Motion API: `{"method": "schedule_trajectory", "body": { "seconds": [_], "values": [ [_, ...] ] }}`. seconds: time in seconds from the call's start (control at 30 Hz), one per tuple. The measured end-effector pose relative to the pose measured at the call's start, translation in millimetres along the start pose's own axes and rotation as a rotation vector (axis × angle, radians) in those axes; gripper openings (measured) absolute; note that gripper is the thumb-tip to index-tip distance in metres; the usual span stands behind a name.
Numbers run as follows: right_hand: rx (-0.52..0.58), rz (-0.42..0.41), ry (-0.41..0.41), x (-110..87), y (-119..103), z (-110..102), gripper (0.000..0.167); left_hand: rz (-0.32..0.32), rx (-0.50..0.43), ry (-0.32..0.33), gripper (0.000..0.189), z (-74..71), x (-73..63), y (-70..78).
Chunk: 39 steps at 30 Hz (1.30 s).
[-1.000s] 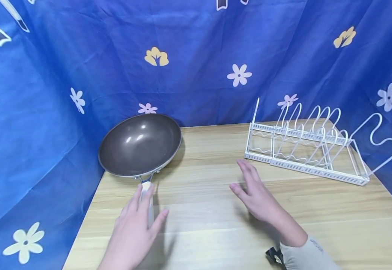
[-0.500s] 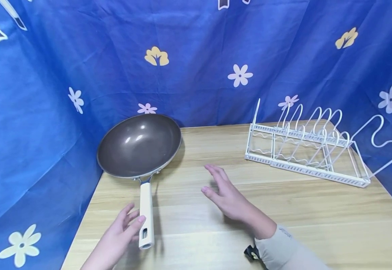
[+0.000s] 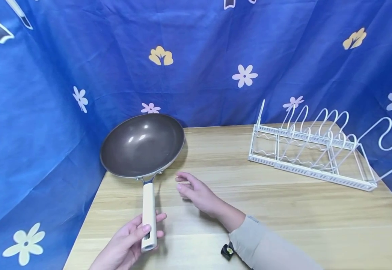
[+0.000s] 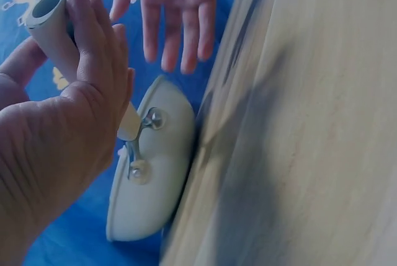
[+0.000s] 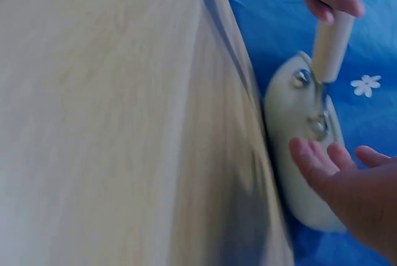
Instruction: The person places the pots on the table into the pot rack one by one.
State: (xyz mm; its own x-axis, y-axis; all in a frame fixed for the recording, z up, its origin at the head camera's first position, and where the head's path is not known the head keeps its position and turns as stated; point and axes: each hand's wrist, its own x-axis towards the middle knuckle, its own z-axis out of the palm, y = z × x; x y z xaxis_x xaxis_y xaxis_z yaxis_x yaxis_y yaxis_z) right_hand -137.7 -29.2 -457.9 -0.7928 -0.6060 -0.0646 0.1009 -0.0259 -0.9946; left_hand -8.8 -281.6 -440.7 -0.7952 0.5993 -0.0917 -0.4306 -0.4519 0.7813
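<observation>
Your left hand (image 3: pixel 125 240) grips the handle (image 3: pixel 149 206) between thumb and fingers, the pan (image 3: pixel 143 146) ahead of it. Your right hand (image 3: pixel 200 195), fingers relaxed, holds nothing; the pan is near, ahead-left.

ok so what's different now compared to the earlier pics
The left hand, first spread over the pan's handle, has shifted to its near end and now holds it, thumb on top and fingers beneath. The right hand has moved left, from near the rack toward the pan, and holds nothing. The pan and rack stayed in place on the table.
</observation>
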Motion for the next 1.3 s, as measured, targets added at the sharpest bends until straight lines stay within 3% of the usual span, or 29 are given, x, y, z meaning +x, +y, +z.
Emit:
{"method": "schedule_trajectory", "body": {
  "seconds": [0.17,0.47,0.63,0.8,0.97,1.13,1.3],
  "values": [
    [0.181,0.069,-0.074,16.2,9.5,19.7,0.06,0.023,-0.031,-0.008,0.047,0.5,0.8,-3.8],
    [0.288,0.149,-0.198,30.1,23.7,46.9,0.057,0.032,-0.048,-0.005,0.048,1.9,2.0,-6.5],
    [0.464,0.195,-0.265,43.7,28.3,57.5,0.056,0.026,-0.07,0.044,0.045,1.9,-0.5,-3.9],
    [0.659,0.205,-0.355,57.1,27.4,64.4,0.065,0.038,-0.084,0.037,0.047,0.5,1.0,-4.3],
    [0.823,0.206,-0.369,65.0,23.9,66.3,0.051,0.047,-0.107,0.028,0.047,0.6,1.9,-4.5],
    [0.861,0.189,-0.367,68.8,21.2,64.2,0.036,0.021,-0.095,0.041,0.046,2.1,2.6,-3.9],
    [0.824,0.188,-0.371,71.3,20.8,60.8,0.038,0.01,-0.085,0.026,0.047,3.5,4.0,-3.0]
  ]
}}
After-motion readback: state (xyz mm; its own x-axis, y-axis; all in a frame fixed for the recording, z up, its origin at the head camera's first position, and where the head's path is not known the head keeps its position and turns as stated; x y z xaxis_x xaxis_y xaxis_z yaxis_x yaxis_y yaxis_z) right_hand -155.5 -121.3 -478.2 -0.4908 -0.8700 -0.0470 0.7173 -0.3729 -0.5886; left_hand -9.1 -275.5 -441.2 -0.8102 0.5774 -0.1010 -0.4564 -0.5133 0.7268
